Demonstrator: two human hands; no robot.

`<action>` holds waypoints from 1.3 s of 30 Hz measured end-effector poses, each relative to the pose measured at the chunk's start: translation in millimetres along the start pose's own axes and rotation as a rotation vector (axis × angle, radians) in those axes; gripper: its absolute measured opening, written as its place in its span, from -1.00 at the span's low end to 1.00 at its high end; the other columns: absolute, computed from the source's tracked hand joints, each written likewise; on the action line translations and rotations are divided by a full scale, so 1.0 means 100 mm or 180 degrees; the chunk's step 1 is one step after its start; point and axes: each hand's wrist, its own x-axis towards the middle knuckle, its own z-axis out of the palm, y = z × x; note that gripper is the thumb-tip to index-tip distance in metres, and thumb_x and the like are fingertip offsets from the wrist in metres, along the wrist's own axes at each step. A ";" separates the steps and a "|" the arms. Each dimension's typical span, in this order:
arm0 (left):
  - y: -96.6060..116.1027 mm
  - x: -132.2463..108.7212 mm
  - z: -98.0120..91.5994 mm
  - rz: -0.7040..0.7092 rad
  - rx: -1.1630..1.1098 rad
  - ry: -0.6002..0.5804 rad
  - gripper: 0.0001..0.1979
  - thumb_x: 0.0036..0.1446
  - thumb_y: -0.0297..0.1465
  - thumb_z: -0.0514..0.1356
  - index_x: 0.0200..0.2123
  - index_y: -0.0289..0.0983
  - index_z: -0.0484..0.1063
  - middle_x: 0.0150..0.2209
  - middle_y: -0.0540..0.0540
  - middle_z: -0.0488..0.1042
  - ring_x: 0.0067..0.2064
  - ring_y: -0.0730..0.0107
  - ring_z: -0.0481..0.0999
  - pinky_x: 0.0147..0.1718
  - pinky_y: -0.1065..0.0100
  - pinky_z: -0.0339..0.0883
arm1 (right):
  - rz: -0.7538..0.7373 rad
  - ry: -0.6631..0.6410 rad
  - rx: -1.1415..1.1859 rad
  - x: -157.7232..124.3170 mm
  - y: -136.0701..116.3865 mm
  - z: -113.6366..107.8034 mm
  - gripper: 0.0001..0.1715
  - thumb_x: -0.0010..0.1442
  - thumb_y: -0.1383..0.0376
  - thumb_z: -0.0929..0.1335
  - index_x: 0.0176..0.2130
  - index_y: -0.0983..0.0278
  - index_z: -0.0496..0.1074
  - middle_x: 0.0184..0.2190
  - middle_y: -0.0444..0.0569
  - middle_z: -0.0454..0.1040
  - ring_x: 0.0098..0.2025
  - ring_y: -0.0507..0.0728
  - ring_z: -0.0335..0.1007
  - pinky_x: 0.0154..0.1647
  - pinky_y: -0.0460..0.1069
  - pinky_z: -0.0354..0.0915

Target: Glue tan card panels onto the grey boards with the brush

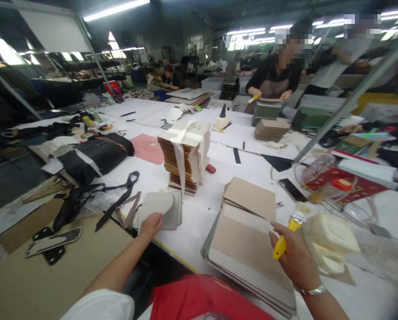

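My left hand is closed on the near edge of a pale grey sheet, which lies on a small pile of similar pieces. In my right hand is a brush with a yellow handle, its pale bristles pointing up and away. That hand is over the right side of a stack of beige and grey boards. Behind this stack lie more beige boards. A cream-coloured container stands right of the brush.
A tall strapped stack of brown pieces stands mid-table. At left are a black bundle and black straps. A phone and a red bag lie at right. Across the table a person holds a brush.
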 end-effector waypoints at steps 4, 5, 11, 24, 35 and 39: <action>0.61 0.16 -0.68 0.0796 -0.0509 0.1815 -0.73 0.10 -0.44 0.05 -0.09 -0.29 0.33 -0.19 -0.15 0.44 -0.15 0.32 0.42 -0.11 0.23 0.29 | 0.0874 0.0468 0.0332 -0.07 0.04 -0.30 -0.65 0.14 0.09 0.23 -0.16 0.26 0.32 -0.33 -0.02 0.45 -0.32 0.10 0.40 -0.26 0.01 0.31; 0.86 0.18 -0.82 0.1261 -0.0620 0.2072 -0.68 0.07 -0.47 0.10 -0.05 -0.27 0.31 -0.20 -0.14 0.44 -0.18 0.34 0.42 -0.14 0.27 0.31 | 0.1123 0.0638 0.0572 -0.10 0.07 -0.37 -0.65 0.15 0.10 0.22 -0.15 0.26 0.30 -0.34 -0.03 0.45 -0.35 0.08 0.41 -0.28 0.01 0.32; 2.44 -0.18 -0.89 0.3914 -0.0461 0.1212 -0.70 0.11 -0.47 0.05 -0.05 -0.35 0.28 -0.30 -0.14 0.43 -0.35 0.40 0.36 -0.40 0.33 0.29 | 0.2136 0.1509 0.2174 -0.34 0.28 -0.77 -0.50 0.17 0.00 0.16 -0.05 0.27 0.24 -0.47 -0.11 0.43 -0.58 -0.02 0.35 -0.50 -0.07 0.32; 2.94 -0.36 -0.39 0.3661 -0.0469 -0.0013 -0.72 0.15 -0.18 -0.01 -0.17 -0.21 0.31 -0.30 -0.10 0.35 -0.24 0.33 0.29 -0.30 0.31 0.14 | 0.2130 0.0473 0.3787 -0.26 0.38 -0.86 -0.70 0.14 0.12 0.20 -0.26 0.26 0.33 -0.65 -0.25 0.05 -0.66 -0.09 -0.02 -0.67 -0.15 0.01; 2.99 -0.51 -0.35 0.2952 -0.0964 -0.0292 -0.73 0.13 -0.27 0.04 -0.13 -0.26 0.29 -0.03 -0.12 0.32 0.01 0.28 0.22 0.06 0.21 0.01 | 0.1147 -0.2632 0.3600 0.32 -0.56 0.08 -0.64 -0.02 0.08 0.33 -0.36 0.34 0.38 -0.74 -0.26 0.22 -0.70 -0.09 0.06 -0.71 -0.16 0.03; 2.97 -0.49 -0.31 0.3017 -0.1078 -0.0377 -0.71 0.11 -0.28 0.06 -0.10 -0.25 0.28 0.00 -0.13 0.32 0.06 0.26 0.19 0.08 0.18 -0.01 | 0.1220 -0.2595 0.3146 0.51 -0.50 0.31 -0.72 -0.05 0.13 0.35 -0.42 0.32 0.38 -0.73 -0.23 0.25 -0.71 -0.09 0.08 -0.71 -0.16 0.08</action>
